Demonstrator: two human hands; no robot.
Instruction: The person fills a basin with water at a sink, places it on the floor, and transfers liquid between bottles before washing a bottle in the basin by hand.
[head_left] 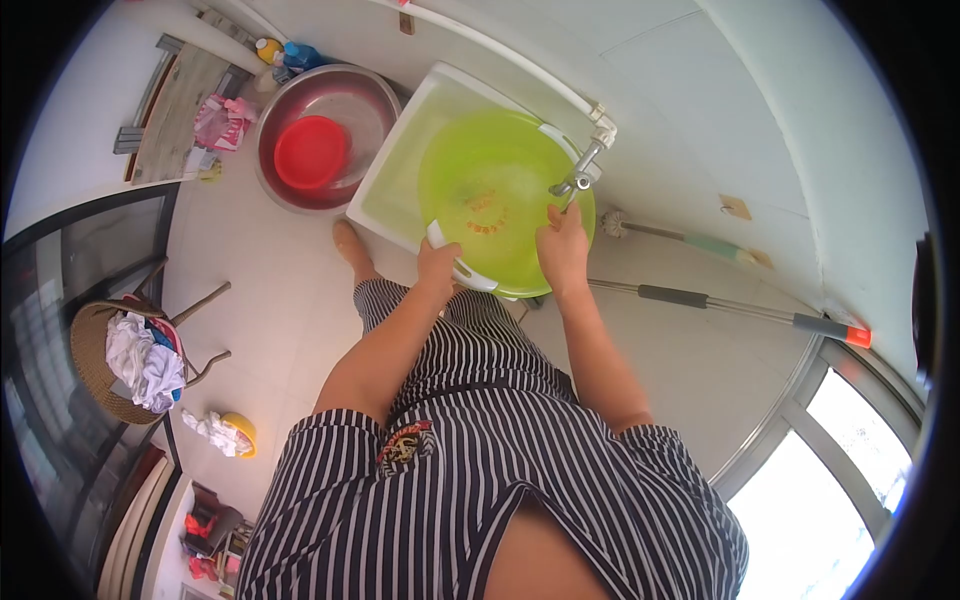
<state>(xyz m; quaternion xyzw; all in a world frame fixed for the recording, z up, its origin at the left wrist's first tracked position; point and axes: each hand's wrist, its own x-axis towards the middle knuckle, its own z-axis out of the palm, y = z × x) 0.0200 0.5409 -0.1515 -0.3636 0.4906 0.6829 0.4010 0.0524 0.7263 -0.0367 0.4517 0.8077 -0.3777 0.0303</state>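
A lime-green basin (520, 262) with white handles stands in a white sink (385, 205). What looks like water lies in it, over an orange pattern on the bottom. My left hand (438, 266) is closed on the near white handle (474, 277) of the basin. Over the basin's right side, my right hand (563, 250) reaches up to the metal faucet (580, 180). Its fingers are closed at the small lever under the faucet body, and they partly hide that lever.
Left of the sink, a large metal basin (375, 120) holds a red basin (312, 152). Bottles (298, 55) stand behind it. Mop poles (690, 298) lean at right. A wicker chair (92, 350) bears white clothes (145, 360); a yellow bowl (240, 432) sits on the floor.
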